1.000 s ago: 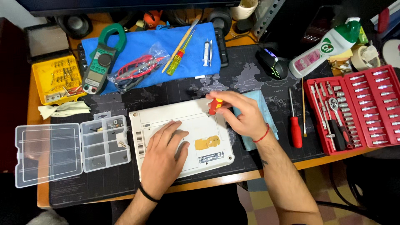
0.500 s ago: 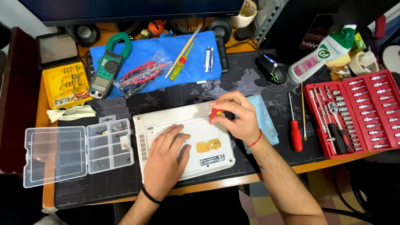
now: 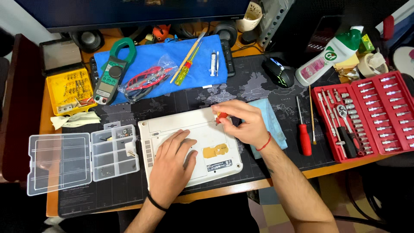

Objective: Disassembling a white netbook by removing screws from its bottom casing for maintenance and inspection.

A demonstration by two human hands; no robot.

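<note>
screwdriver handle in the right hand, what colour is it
Red, peeking out between the right hand fingers: the screwdriver over the white laptop. Head view shows it best.

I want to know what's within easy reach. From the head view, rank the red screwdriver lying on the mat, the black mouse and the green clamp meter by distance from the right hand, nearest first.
1. Red screwdriver: just right of the right hand, on the mat.
2. Black mouse: up and right, farther back.
3. Green clamp meter: far left, on the blue cloth.

Laptop [image 3: 194, 144] mid-mat, parts box [image 3: 82, 157] left, socket set [image 3: 366, 116] right
</note>
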